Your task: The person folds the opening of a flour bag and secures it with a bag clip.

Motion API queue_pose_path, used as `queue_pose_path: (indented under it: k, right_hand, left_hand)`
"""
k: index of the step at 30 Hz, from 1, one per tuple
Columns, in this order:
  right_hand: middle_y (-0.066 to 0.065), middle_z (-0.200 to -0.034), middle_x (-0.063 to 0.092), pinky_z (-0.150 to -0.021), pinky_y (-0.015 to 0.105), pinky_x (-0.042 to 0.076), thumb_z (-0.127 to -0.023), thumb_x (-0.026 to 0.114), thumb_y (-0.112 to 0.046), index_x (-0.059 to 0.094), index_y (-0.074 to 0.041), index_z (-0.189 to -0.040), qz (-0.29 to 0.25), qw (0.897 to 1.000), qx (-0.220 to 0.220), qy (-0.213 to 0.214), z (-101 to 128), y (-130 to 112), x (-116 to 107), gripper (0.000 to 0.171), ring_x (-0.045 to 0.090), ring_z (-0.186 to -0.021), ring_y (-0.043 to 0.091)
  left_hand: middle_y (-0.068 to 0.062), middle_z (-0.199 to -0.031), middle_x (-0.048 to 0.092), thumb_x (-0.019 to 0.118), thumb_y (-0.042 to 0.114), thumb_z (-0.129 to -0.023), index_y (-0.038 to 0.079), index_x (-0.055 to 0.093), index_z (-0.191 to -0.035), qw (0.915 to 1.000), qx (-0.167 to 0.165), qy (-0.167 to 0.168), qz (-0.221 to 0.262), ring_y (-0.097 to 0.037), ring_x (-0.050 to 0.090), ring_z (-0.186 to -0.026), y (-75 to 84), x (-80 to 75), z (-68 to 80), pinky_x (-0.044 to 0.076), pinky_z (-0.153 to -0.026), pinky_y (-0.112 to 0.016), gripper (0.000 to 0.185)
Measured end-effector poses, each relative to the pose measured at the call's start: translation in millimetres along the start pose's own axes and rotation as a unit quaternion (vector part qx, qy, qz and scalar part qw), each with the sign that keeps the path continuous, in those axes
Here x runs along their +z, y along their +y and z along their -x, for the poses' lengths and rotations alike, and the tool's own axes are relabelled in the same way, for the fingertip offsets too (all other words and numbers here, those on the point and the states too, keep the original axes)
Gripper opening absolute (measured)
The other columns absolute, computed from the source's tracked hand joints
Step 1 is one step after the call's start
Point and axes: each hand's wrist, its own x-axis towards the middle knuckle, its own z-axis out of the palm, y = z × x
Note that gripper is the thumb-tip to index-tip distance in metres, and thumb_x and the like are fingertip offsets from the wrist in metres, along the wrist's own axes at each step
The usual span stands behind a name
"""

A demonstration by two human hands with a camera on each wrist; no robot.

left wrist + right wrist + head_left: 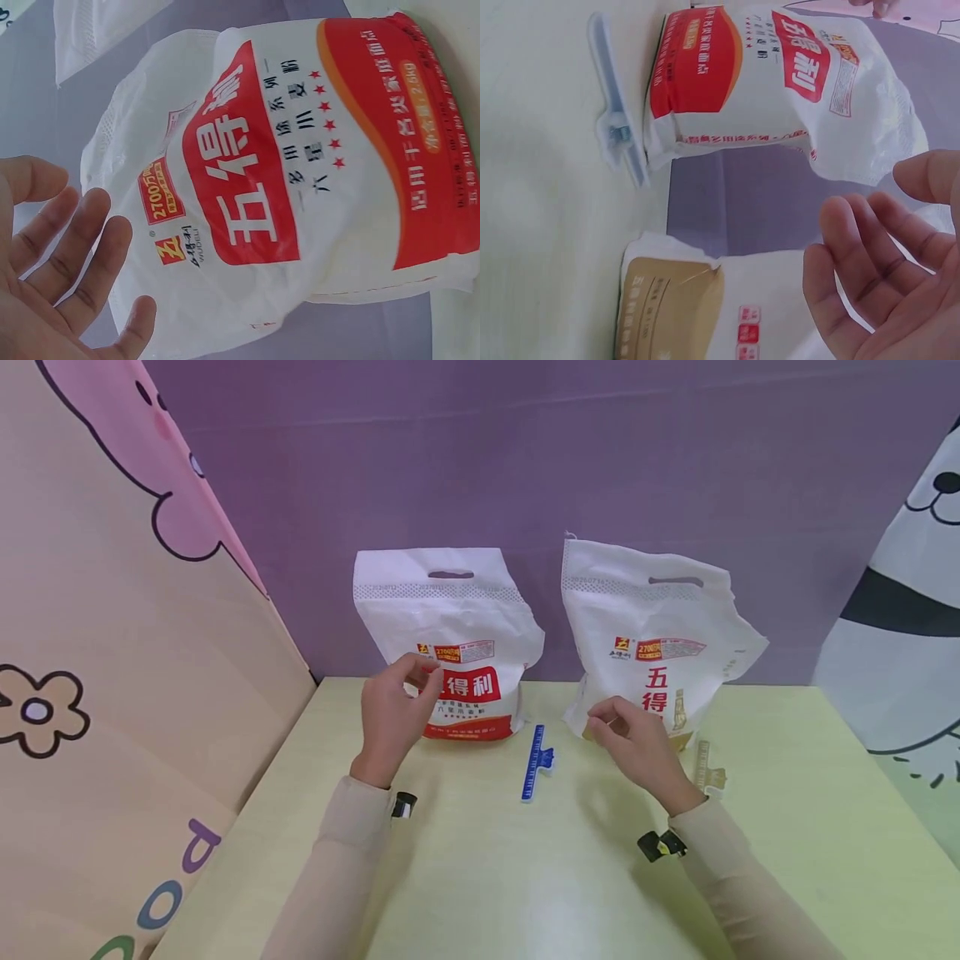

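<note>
I see two white woven-plastic flour bags standing upright against the purple back wall (pixel 675 460), their handle cut-outs up, a stance that keeps their printed faces toward me. My left hand (pixel 393 714) hovers just in front of the red-labelled white flour bag (pixel 450 643), fingers loosely spread and holding nothing; the left wrist view shows the palm open beside the bag's face, not touching as far as I can tell. My right hand (pixel 637 743) hangs before the gold-labelled white flour bag (pixel 656 643), fingers relaxed and slightly curled, also empty. Between the bags, on the pale green tabletop (pixel 525 877), lies a long blue plastic sealing clip (pixel 536 762), near the red bag's lower corner and apart from both hands. A second, pale beige clip (pixel 705 768) lies beside the gold bag's base, just past my right wrist. The table's near half gives room for moving; patterned cartoon panels (pixel 112 652) close in both sides.
</note>
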Motion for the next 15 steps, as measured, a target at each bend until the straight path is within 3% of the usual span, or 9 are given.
queue_pose_path:
  k: [8, 15]
  right_hand:
    - [0.008, -0.111, 0.070, -0.069, 0.026, 0.052, -0.103, 0.060, -0.034, 0.066, -0.012, -0.118, -0.025, 1.000, 0.017, 0.003, -12.9, -14.4, 3.8, 0.027, 0.063, -0.088, 0.023]
    - [0.009, -0.115, 0.069, -0.070, 0.034, 0.058, -0.103, 0.059, -0.039, 0.063, -0.011, -0.123, -0.060, 0.998, 0.023, -0.013, -24.7, -21.2, 8.0, 0.034, 0.070, -0.092, 0.032]
  left_hand:
    - [-0.007, -0.093, 0.076, 0.074, 0.026, -0.093, 0.010, 0.072, -0.109, 0.9997, 0.017, -0.001, -0.018, -0.026, 0.068, -0.083, 11.6, 0.2, -15.5, 0.055, -0.063, -0.034, 0.023]
    - [-0.008, -0.090, 0.076, 0.074, 0.025, -0.093, 0.009, 0.072, -0.109, 0.9988, 0.043, -0.009, -0.020, -0.026, 0.068, -0.081, 20.8, 2.4, -29.4, 0.057, -0.067, -0.039, 0.022]
